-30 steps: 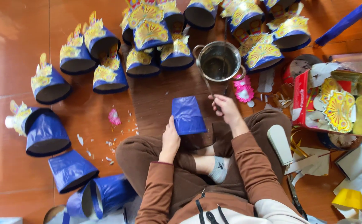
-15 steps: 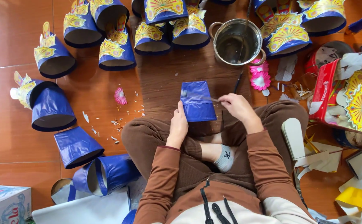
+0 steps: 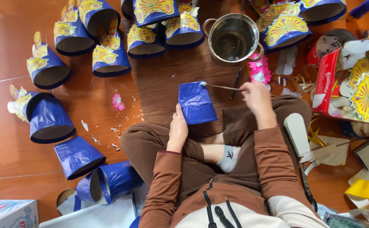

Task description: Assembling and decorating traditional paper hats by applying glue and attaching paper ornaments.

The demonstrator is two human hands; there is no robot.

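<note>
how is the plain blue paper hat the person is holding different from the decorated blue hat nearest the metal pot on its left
The plain blue paper hat in the left hand has a bare front; the decorated blue hat carries a yellow fan-shaped ornament. The plain hat is steadied by the left hand against the person's knee, while the decorated hat lies untouched on the wooden floor among others. A thin stick from the right hand touches only the plain hat's top edge. Both are tapered, shiny blue.
</note>
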